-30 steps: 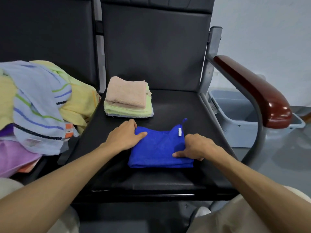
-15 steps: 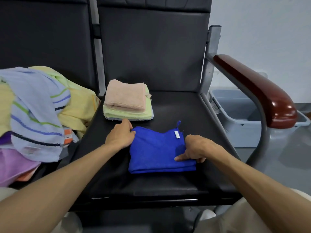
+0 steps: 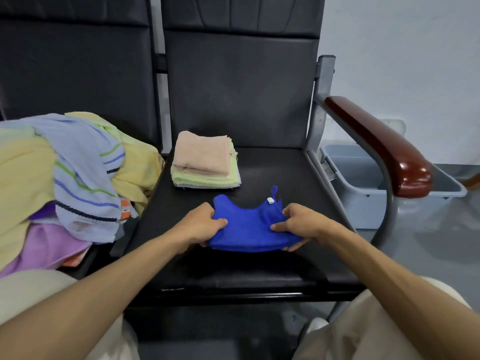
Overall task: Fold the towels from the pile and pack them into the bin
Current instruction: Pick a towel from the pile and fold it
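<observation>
A folded blue towel [image 3: 249,229] with a small white tag hangs just above the black seat [image 3: 280,172], sagging in the middle. My left hand [image 3: 202,224] grips its left edge and my right hand [image 3: 296,224] grips its right edge, thumbs on top. Behind it on the seat lies a stack of folded towels [image 3: 205,162], pink over pale green. The unfolded pile [image 3: 65,178] of yellow, striped blue and purple towels covers the seat to the left. A grey bin [image 3: 363,178] stands on the floor to the right, beyond the armrest.
A dark red wooden armrest [image 3: 381,144] on a grey metal frame runs between the seat and the bin. The black seat backs rise behind. My knees in beige trousers show at the bottom corners.
Both hands moved from pressing the blue towel flat on the seat to gripping its two sides. The towel has come up off the seat and sags between them.
</observation>
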Demonstrator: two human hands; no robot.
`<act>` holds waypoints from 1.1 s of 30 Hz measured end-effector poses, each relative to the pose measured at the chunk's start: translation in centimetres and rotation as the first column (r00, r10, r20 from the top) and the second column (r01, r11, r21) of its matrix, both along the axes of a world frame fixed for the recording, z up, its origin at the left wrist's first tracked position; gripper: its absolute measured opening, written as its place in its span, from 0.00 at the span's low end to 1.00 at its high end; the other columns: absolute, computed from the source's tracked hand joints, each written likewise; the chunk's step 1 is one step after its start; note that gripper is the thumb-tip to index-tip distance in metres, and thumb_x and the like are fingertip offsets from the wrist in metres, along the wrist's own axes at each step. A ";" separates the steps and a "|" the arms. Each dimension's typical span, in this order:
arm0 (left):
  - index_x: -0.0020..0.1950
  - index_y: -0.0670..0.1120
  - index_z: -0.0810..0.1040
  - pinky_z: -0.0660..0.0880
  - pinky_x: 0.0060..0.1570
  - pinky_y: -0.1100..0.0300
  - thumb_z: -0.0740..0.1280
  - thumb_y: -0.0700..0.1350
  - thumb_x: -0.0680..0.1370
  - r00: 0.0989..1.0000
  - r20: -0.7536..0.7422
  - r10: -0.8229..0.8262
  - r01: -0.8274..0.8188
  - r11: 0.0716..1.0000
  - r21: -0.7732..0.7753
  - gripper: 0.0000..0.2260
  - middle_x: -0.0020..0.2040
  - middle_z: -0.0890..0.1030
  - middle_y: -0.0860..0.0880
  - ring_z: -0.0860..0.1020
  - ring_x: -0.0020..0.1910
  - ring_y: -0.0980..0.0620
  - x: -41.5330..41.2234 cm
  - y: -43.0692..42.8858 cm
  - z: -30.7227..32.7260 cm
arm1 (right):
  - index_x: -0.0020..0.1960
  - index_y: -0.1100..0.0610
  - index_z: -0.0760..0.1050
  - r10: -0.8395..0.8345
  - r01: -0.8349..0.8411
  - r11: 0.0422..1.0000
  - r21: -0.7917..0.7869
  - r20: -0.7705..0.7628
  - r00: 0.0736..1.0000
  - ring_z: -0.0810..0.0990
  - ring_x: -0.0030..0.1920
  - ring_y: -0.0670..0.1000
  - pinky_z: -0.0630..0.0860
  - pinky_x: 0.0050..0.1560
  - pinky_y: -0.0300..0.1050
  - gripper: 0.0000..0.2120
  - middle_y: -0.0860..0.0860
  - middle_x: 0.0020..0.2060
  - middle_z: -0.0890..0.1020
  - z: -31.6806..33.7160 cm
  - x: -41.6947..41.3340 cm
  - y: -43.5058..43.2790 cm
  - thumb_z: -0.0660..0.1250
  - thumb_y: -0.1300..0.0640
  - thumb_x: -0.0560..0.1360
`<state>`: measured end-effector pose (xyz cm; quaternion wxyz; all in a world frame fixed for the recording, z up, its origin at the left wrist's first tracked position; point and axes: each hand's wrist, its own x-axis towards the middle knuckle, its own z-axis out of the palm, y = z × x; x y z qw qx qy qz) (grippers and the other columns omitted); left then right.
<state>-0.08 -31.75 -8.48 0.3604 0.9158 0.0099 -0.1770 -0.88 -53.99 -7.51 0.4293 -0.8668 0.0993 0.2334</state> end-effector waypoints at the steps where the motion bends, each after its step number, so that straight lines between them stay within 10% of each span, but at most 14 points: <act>1: 0.45 0.44 0.71 0.73 0.27 0.62 0.64 0.48 0.80 1.000 -0.006 0.017 -0.017 0.995 -0.100 0.08 0.42 0.83 0.43 0.81 0.33 0.49 -0.1 0.4 0.8 | 0.52 0.62 0.70 -0.042 0.040 0.996 0.079 0.023 0.999 0.81 0.28 0.51 0.81 0.28 0.44 0.09 0.58 0.36 0.80 0.1 -0.4 0.1 0.69 0.60 0.76; 5: 0.43 0.43 0.74 0.71 0.24 0.62 0.67 0.45 0.79 0.997 0.000 0.076 -0.071 0.935 -0.347 0.07 0.35 0.79 0.42 0.77 0.24 0.51 0.6 2.7 4.2 | 0.58 0.59 0.68 -0.192 0.160 0.944 0.289 0.086 0.978 0.80 0.25 0.51 0.77 0.24 0.41 0.17 0.60 0.40 0.81 1.3 -0.6 1.4 0.72 0.62 0.74; 10: 0.43 0.44 0.75 0.72 0.28 0.60 0.65 0.40 0.79 0.994 -0.044 0.098 -0.105 0.800 -0.591 0.05 0.35 0.75 0.45 0.75 0.28 0.50 3.7 5.4 9.2 | 0.44 0.59 0.77 -0.191 0.094 0.918 0.386 0.219 0.957 0.76 0.22 0.48 0.75 0.24 0.38 0.03 0.56 0.33 0.79 5.9 2.4 3.8 0.67 0.63 0.76; 17: 0.52 0.46 0.78 0.75 0.33 0.63 0.62 0.37 0.81 0.896 0.389 0.214 0.028 0.847 -0.531 0.07 0.47 0.78 0.45 0.78 0.34 0.54 11.2 7.9 16.0 | 0.50 0.57 0.80 -0.281 -0.034 0.884 0.466 0.588 0.759 0.79 0.27 0.47 0.78 0.29 0.37 0.05 0.52 0.38 0.82 14.1 11.0 6.7 0.67 0.63 0.77; 25: 0.50 0.48 0.80 0.76 0.50 0.58 0.65 0.35 0.79 0.912 0.291 0.290 -0.139 0.884 -0.446 0.09 0.54 0.79 0.46 0.77 0.51 0.50 17.8 8.2 4.8 | 0.57 0.53 0.79 -0.123 0.071 0.992 0.108 0.624 0.772 0.80 0.44 0.49 0.77 0.48 0.40 0.15 0.52 0.51 0.83 3.8 19.4 9.0 0.68 0.66 0.72; 29: 0.60 0.45 0.79 0.76 0.33 0.68 0.65 0.37 0.79 0.933 0.242 0.267 -0.178 0.926 -0.334 0.10 0.56 0.75 0.50 0.76 0.46 0.53 17.6 8.3 0.0 | 0.63 0.55 0.74 0.024 0.040 0.991 -0.131 0.453 0.891 0.78 0.44 0.48 0.69 0.38 0.26 0.17 0.51 0.52 0.79 -1.6 19.0 8.6 0.67 0.61 0.75; 33: 0.67 0.48 0.74 0.74 0.57 0.61 0.66 0.40 0.79 0.910 0.355 0.214 -0.127 0.959 -0.254 0.17 0.61 0.72 0.54 0.73 0.61 0.53 17.1 8.7 0.5 | 0.65 0.54 0.73 0.043 0.072 0.978 -0.197 0.521 0.852 0.75 0.55 0.51 0.70 0.48 0.29 0.17 0.53 0.58 0.75 -1.3 18.2 8.9 0.66 0.59 0.76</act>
